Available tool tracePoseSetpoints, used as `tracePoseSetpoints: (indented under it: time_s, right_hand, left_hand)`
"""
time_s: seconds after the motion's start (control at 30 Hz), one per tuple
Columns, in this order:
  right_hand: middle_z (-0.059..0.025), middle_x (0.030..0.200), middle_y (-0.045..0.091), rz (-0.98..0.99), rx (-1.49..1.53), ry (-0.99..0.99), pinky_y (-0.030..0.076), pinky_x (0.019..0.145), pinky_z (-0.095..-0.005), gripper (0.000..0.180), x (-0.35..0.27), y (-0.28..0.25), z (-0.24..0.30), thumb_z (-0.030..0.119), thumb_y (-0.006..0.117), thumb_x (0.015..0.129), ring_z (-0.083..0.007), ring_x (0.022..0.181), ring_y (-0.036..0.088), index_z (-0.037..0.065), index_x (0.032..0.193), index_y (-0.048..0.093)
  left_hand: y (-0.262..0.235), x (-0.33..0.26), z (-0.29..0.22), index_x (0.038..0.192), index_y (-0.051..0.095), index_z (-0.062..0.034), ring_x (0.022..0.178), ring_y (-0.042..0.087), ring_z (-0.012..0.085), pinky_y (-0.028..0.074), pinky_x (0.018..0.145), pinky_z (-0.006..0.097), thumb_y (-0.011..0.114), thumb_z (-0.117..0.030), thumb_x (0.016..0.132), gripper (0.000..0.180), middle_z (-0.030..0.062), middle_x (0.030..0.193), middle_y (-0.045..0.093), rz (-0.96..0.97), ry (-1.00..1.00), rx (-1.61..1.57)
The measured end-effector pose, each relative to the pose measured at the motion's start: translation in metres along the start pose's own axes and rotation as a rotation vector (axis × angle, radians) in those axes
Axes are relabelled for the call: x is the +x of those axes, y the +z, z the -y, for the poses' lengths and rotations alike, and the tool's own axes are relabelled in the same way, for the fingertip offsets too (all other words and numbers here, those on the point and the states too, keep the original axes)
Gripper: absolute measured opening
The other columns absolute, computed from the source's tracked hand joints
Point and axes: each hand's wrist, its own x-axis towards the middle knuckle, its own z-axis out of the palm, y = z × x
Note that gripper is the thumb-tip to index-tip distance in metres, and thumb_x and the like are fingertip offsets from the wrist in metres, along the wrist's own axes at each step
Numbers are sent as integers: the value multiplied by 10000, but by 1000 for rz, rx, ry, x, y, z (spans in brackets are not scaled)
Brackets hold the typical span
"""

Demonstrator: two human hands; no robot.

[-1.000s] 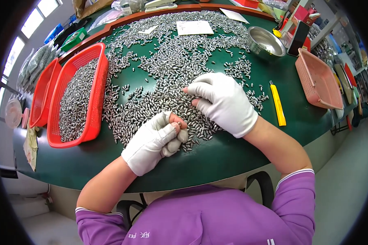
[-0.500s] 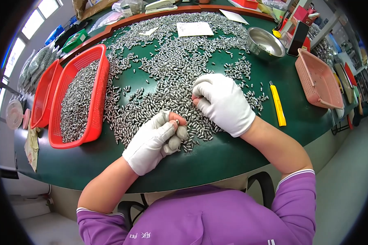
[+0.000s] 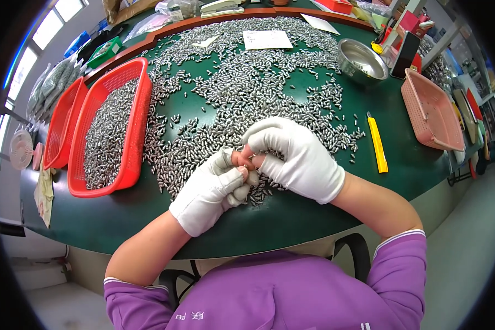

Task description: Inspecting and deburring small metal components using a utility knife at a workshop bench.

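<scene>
My left hand (image 3: 210, 190) and my right hand (image 3: 301, 159) wear white gloves with some bare fingertips, and they meet low over a spread of small silver bullet-shaped metal parts (image 3: 242, 93). The left fingers are curled in a pinch around a small metal part, mostly hidden now between the fingertips. Thumb and forefinger of my right hand are closed too, their tips touching or nearly touching the left fingertips; what they hold cannot be made out. Loose parts lie on the green table (image 3: 291, 220) beneath and beyond both hands.
On the left, a red basket (image 3: 143, 115) holds a heap of the same parts, with another red basket (image 3: 55, 135) beside it. A yellow utility knife (image 3: 377, 144), a steel bowl (image 3: 363, 60) and a pink basket (image 3: 432, 110) are on the right. Paper (image 3: 267, 39) lies on the far parts.
My right hand has moved left and toward me, from the pile to the left fingertips. My left hand has barely moved. The view has shifted slightly.
</scene>
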Motion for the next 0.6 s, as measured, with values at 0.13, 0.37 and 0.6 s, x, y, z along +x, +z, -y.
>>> tracePoseSetpoints:
  time_s: [0.13,0.37,0.6]
  right_hand:
    - [-113,1004,642,-100,-507,-55,502,824,-387,228,2,-11,-14,74,714,716,-303,927,616,64,942,681]
    - [-85,936,645,13,-604,32,497,808,-379,129,1,-14,-25,110,702,740,-279,913,616,60,852,661]
    - [-77,890,643,-50,-561,-3,494,770,-365,94,1,-13,-25,95,703,742,-270,853,617,55,799,639]
  left_hand:
    - [5,0,-2,1024,550,-110,656,468,50,397,605,187,618,-225,939,158,1,868,590,-39,-21,44]
    - [5,0,-1,1017,558,-104,626,427,62,368,584,193,579,-249,965,155,9,856,567,-63,-21,23]
    - [1,1,-1,1068,560,-87,631,428,65,372,586,194,589,-243,955,195,28,891,576,-20,-11,-11]
